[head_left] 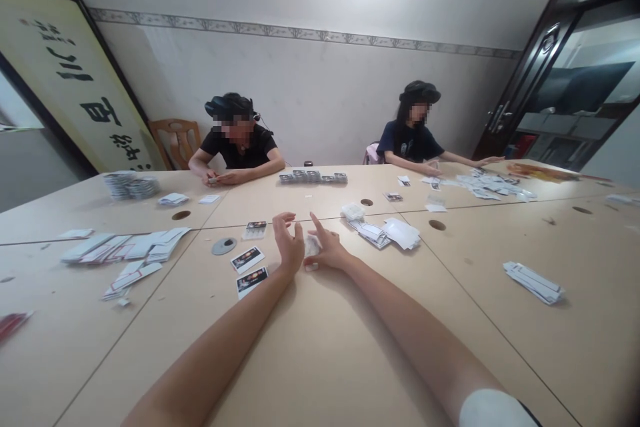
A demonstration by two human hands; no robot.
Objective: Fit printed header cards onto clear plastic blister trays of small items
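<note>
1. Left hand (289,243) and right hand (327,247) are stretched out together over the middle of the tabletop (350,347), fingers loosely curled and partly spread.
2. A small clear packet (311,247) sits between the two hands, touched by both; whether either hand truly pinches it, I cannot tell, as the item is blurred and pale.
3. Just left of the left hand: three printed cards (247,258) lie face-up, well separated from each other, with a grey disc (223,245) beside them.
4. Right of the right hand: a loose heap of white sleeves (385,232), near but not touching the hand.
5. Far left of the tabletop: a fanned spread of white cards (125,248); beyond it, a tall stack (131,185).
6. Right side: a small white pile (533,282), well apart from both hands.
7. Across the tabletop, one person in a black shirt (237,147) holds cards in both hands; a second person in a dark shirt (413,140) reaches over scattered cards (493,185).
8. A row of small stacks (313,177) stands between them.
9. Nothing lies across the forearms; round cable holes (437,225) dot the surface.
</note>
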